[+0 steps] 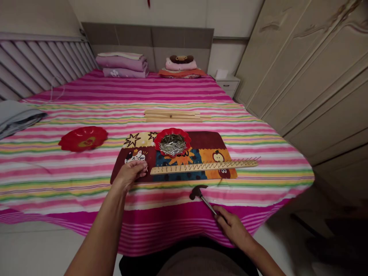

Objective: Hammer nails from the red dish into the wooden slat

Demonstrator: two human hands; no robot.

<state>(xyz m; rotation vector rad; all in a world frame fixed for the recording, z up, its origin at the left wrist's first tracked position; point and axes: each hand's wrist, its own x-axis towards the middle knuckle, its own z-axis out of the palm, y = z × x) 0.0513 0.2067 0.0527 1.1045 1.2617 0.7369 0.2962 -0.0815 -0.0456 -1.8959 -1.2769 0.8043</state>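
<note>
A long wooden strip [198,167] lies across a patterned mat [186,178], with a row of nails standing up along it, many of them leaning. Just off its left end, my left hand [133,173] pinches a nail [147,167] between thumb and fingers. My right hand [230,226] is wrapped around the handle of a claw hammer [199,193], whose dark head is just below the mat's near edge. Behind the strip, a red scalloped dish [188,143] holds a heap of loose nails [172,145].
More wooden strips [172,115] lie beyond the mat. A second red dish [83,138] stands at left, and folded grey cloth [20,115] lies at the far left. Folded bedding [123,65] is stacked by the headboard [178,36]. The striped bed [258,184] drops off on the right, facing a wardrobe [310,76].
</note>
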